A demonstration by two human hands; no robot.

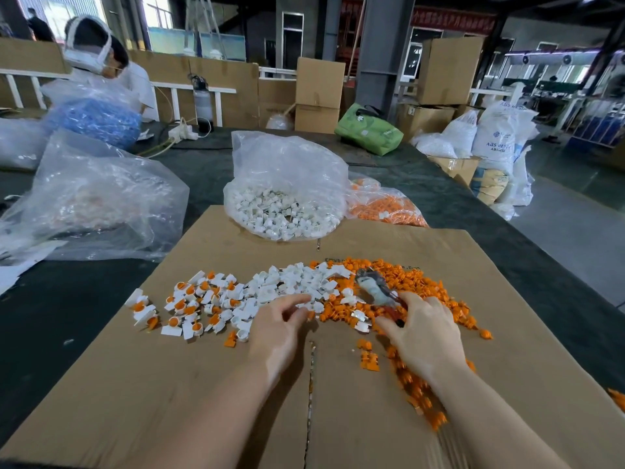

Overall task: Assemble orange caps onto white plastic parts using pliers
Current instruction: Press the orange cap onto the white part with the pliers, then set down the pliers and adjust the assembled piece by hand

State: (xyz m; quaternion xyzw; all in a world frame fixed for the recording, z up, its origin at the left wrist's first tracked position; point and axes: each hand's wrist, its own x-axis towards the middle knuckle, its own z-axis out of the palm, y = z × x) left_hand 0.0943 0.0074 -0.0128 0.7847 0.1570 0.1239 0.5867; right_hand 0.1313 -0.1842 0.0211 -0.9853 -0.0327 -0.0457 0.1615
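Left hand: the left hand [280,328] reaches palm-down into the near edge of the white pile, fingers loosely bent, fingertips [301,301] touching the loose white plastic parts [297,286]; whether one is pinched yet, cannot tell.
Right hand: the right hand [424,333] curls its fingers around the pliers [375,291], gripping the handles while the tool lies among the orange pieces, nose pointing away and to the left.
Pliers: metal, rigid, the heaviest thing in play by my reckoning; the handles are the place to hold, and that is where the grip sits.
Orange caps: the orange caps [422,286] spread under and beyond the right hand, trailing back along the right forearm; likely light, hard and prone to skitter, best pinched by the rim.
White parts: small stiff mouldings, just ahead of the left fingers; probably featherweight and easy to flick away, so a two-finger pinch on the body looks right.
Finished pieces: white parts with orange already seated [182,304] lie well left of both hands.
Work surface: everything loose sits on a flattened cardboard sheet [203,384] laid over the dark tabletop [67,306].
Further out: a clear bag of white parts [284,198] and a bag of orange caps [389,206] stand beyond the piles.
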